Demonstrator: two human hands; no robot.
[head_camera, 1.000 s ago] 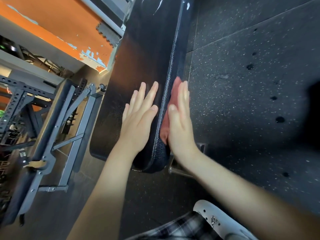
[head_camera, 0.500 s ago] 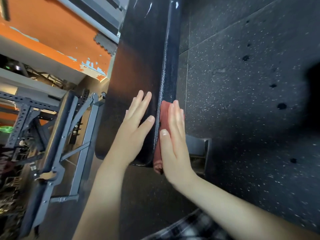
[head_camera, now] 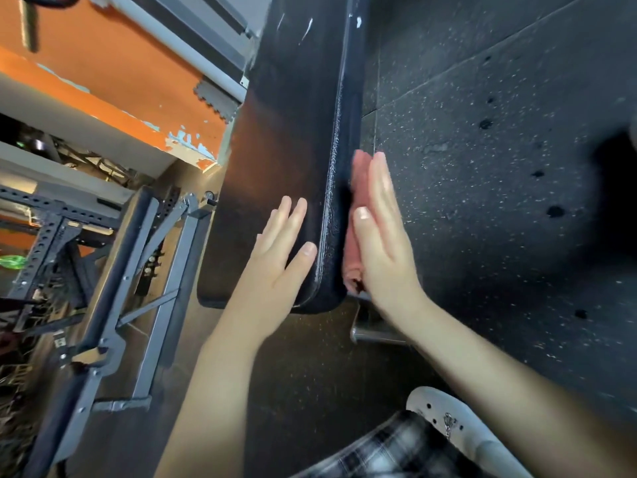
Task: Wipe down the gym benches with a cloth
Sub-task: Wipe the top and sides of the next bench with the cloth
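Pressing a folded pink cloth [head_camera: 352, 270] against the side edge of the black gym bench pad [head_camera: 293, 115], the right hand [head_camera: 382, 250] lies flat with fingers straight and together, the cloth caught between palm and pad. The left hand [head_camera: 275, 267] rests flat on the pad's top face, just across the stitched edge, fingers straight, holding nothing. Speckled rubber floor [head_camera: 482, 167] lies right of the right hand; a grey steel rack [head_camera: 103, 305] stands left of the left.
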